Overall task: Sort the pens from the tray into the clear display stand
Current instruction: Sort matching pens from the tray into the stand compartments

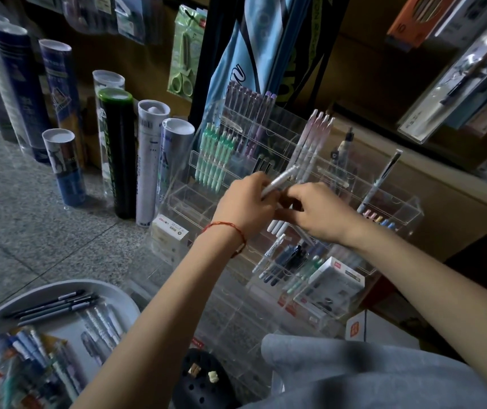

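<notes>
head view: the white box by the stand bears upside-down print, too blurred to read. left hand grips a white pen before the stand. right hand curls beside it, its hold hidden. other pens lie in the tray.

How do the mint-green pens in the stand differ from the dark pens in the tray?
The mint-green pens stand near upright, packed in rows in the clear stand; the dark pens lie flat in the tray. The green ones are pale and chunky, the dark ones grey-black and slimmer. Both sets sit side by side.
</notes>
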`<state>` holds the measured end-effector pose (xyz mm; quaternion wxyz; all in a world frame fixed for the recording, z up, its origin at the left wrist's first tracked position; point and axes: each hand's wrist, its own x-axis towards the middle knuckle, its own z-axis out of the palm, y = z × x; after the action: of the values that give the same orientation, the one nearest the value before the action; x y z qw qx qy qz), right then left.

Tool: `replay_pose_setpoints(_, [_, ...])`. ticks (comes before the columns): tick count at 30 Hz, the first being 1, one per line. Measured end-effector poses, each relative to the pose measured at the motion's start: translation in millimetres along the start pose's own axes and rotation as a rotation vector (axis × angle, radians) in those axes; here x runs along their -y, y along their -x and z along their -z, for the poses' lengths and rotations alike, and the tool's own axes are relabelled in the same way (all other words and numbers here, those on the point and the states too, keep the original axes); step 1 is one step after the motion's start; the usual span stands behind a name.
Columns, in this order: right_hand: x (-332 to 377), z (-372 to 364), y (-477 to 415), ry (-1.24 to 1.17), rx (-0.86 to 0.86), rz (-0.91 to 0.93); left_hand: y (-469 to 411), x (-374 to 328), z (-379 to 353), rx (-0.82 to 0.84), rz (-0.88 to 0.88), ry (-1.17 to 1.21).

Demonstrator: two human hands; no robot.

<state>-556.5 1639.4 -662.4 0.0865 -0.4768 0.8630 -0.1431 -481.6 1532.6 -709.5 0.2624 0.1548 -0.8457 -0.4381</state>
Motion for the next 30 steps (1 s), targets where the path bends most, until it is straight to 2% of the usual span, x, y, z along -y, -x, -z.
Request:
replay_pose_setpoints(4, [-12,1,-5,0.023,-0.096,0.012,2,11,-3,-0.031,0.087,0.271])
replay_pose_setpoints(8, [-21,-6,-6,-0.035,-0.256,0.008,3,38,-16,-0.025,0.146,0.138])
replay_pose_setpoints(12, [-26,-33,-8,-0.097,-0.164,-0.049,14,63,-39,0.049,0.266,0.067])
replay_pose_setpoints(16, [-39,-56,-9,-0.191,-0.123,-0.115,15,67,-46,0.016,0.295,0.061])
replay_pose_setpoints(20, [-45,-68,-14,-0.139,-0.029,-0.177,15,69,-47,0.012,0.285,0.111])
replay_pose_setpoints(30, [-45,-70,-19,0.012,0.214,-0.261,18,69,-46,0.040,0.275,0.063])
